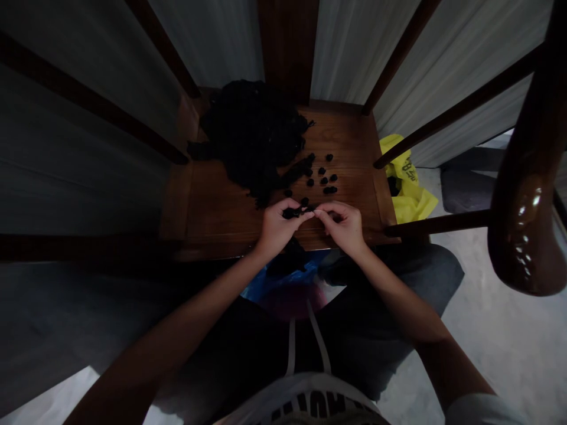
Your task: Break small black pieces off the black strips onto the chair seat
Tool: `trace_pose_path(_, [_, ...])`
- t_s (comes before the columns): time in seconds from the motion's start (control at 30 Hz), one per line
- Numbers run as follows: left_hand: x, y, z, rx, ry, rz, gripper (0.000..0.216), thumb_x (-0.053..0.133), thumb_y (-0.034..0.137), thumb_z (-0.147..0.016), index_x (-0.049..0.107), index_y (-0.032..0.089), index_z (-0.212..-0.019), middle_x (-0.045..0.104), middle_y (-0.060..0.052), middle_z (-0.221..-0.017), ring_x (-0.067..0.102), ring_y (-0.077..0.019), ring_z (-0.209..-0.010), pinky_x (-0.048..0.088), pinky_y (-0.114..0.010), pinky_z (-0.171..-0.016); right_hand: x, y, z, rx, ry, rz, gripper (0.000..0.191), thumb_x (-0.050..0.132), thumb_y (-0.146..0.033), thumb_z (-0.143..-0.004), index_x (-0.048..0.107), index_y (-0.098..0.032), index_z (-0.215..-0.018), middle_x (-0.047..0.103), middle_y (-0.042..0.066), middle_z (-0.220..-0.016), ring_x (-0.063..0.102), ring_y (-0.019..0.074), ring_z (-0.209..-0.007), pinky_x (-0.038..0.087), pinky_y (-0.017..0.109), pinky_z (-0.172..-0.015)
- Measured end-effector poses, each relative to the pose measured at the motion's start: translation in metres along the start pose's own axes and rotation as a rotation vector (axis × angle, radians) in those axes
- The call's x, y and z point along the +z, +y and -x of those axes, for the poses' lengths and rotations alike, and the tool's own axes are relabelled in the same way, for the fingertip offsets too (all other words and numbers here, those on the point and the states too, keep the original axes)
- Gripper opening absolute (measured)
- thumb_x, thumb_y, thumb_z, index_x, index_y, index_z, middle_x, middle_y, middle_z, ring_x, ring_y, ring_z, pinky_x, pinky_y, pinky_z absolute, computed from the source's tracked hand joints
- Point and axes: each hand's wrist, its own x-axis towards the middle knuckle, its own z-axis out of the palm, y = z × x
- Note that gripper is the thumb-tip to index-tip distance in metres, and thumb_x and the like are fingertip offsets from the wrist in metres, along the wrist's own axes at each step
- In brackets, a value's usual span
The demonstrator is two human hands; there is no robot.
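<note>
**Black piece (291, 213) pinched at mid-frame**

In the head view, the left hand (279, 223) grips it between thumb and fingers; the right hand (345, 225) pinches its end, fingertips together. Small black knobs (322, 171) lie just above, beside a black heap (254, 133) on the wooden seat (354, 206).

A ragged black piece (291, 212) is pinched in the hands (279, 225); a matted black heap (257, 130) and small black lumps (322, 171) lie beyond on the wooden seat (212, 215).
</note>
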Motion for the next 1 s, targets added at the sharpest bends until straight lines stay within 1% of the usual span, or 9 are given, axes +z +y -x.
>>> trace_pose_path(0.2, [0.000, -0.002, 0.000, 0.034, -0.027, 0.008, 0.026, 0.079, 0.036, -0.068, 0.065, 0.015, -0.074, 0.066, -0.003, -0.084, 0.056, -0.0114, -0.069, 0.044, -0.022, -0.060, -0.001, -0.003, -0.002, 0.100, -0.170, -0.211, 0.027, 0.068, -0.043, -0.082, 0.061, -0.017, -0.084, 0.060, -0.001, -0.066, 0.054, 0.0071, -0.047, 0.043, 0.020, -0.043])
trace_pose_path(0.3, [-0.006, 0.004, -0.001, -0.028, -0.177, 0.113, 0.030, 0.079, 0.039, -0.068, 0.065, 0.014, -0.079, 0.068, -0.007, -0.098, 0.055, -0.0094, -0.063, 0.045, -0.022, -0.054, -0.005, -0.002, -0.004, 0.107, -0.289, -0.312, 0.028, 0.065, -0.044, -0.085, 0.055, -0.018, -0.088, 0.057, -0.004, -0.060, 0.054, 0.0082, -0.049, 0.044, 0.019, -0.044])
trace_pose_path(0.37, [-0.013, 0.008, -0.003, -0.094, -0.327, 0.219, 0.034, 0.076, 0.043, -0.072, 0.067, 0.013, -0.086, 0.069, -0.007, -0.090, 0.055, -0.0096, -0.059, 0.045, -0.023, -0.052, -0.010, -0.002, -0.006, 0.094, -0.322, -0.338, 0.027, 0.063, -0.044, -0.087, 0.053, -0.018, -0.089, 0.057, -0.004, -0.060, 0.051, 0.0069, -0.047, 0.042, 0.018, -0.044])
trace_pose_path(0.47, [-0.023, 0.012, -0.009, -0.191, -0.456, 0.403, 0.056, 0.053, 0.065, -0.083, 0.071, 0.012, -0.088, 0.069, -0.011, -0.080, 0.062, -0.0160, -0.065, 0.049, -0.027, -0.054, -0.018, -0.001, -0.010, 0.091, -0.327, -0.334, 0.027, 0.064, -0.043, -0.086, 0.053, -0.018, -0.087, 0.055, -0.005, -0.061, 0.047, 0.0049, -0.047, 0.038, 0.017, -0.044])
trace_pose_path(0.57, [-0.027, 0.014, -0.012, -0.321, -0.444, 0.454, 0.071, 0.039, 0.075, -0.083, 0.072, 0.012, -0.078, 0.070, -0.015, -0.091, 0.067, -0.0220, -0.077, 0.053, -0.030, -0.057, -0.023, 0.001, -0.012, 0.127, -0.338, -0.344, 0.031, 0.067, -0.046, -0.083, 0.054, -0.018, -0.087, 0.054, -0.005, -0.061, 0.049, 0.0055, -0.048, 0.041, 0.017, -0.045])
trace_pose_path(0.63, [-0.026, 0.015, -0.011, -0.387, -0.373, 0.395, 0.058, 0.053, 0.067, -0.081, 0.071, 0.012, -0.079, 0.071, -0.012, -0.085, 0.067, -0.0195, -0.072, 0.054, -0.027, -0.056, -0.023, 0.003, -0.012, 0.166, -0.356, -0.352, 0.034, 0.068, -0.048, -0.081, 0.053, -0.018, -0.087, 0.053, -0.006, -0.061, 0.052, 0.0061, -0.048, 0.043, 0.017, -0.045])
trace_pose_path(0.7, [-0.023, 0.015, -0.006, -0.418, -0.323, 0.351, 0.040, 0.067, 0.052, -0.079, 0.070, 0.015, -0.092, 0.070, -0.006, -0.077, 0.064, -0.0148, -0.061, 0.052, -0.024, -0.051, -0.021, 0.005, -0.010, 0.183, -0.405, -0.360, 0.034, 0.068, -0.048, -0.081, 0.053, -0.018, -0.088, 0.054, -0.006, -0.059, 0.053, 0.0065, -0.047, 0.043, 0.017, -0.045])
trace_pose_path(0.83, [-0.017, 0.011, 0.003, -0.453, -0.421, 0.368, 0.042, 0.069, 0.036, -0.080, 0.062, 0.022, -0.119, 0.069, -0.002, -0.075, 0.061, -0.0125, -0.051, 0.049, -0.023, -0.043, -0.019, 0.007, -0.011, 0.150, -0.481, -0.357, 0.031, 0.068, -0.046, -0.082, 0.057, -0.017, -0.088, 0.055, -0.006, -0.057, 0.053, 0.0061, -0.047, 0.042, 0.017, -0.046])
trace_pose_path(1.0, [-0.017, 0.007, 0.004, -0.317, -0.400, 0.268, 0.031, 0.069, 0.033, -0.081, 0.070, 0.019, -0.109, 0.071, -0.005, -0.087, 0.066, -0.0139, -0.066, 0.054, -0.024, -0.053, -0.018, 0.008, -0.014, 0.159, -0.431, -0.326, 0.033, 0.069, -0.047, -0.080, 0.058, -0.016, -0.087, 0.055, -0.005, -0.057, 0.051, 0.0061, -0.048, 0.040, 0.017, -0.045])
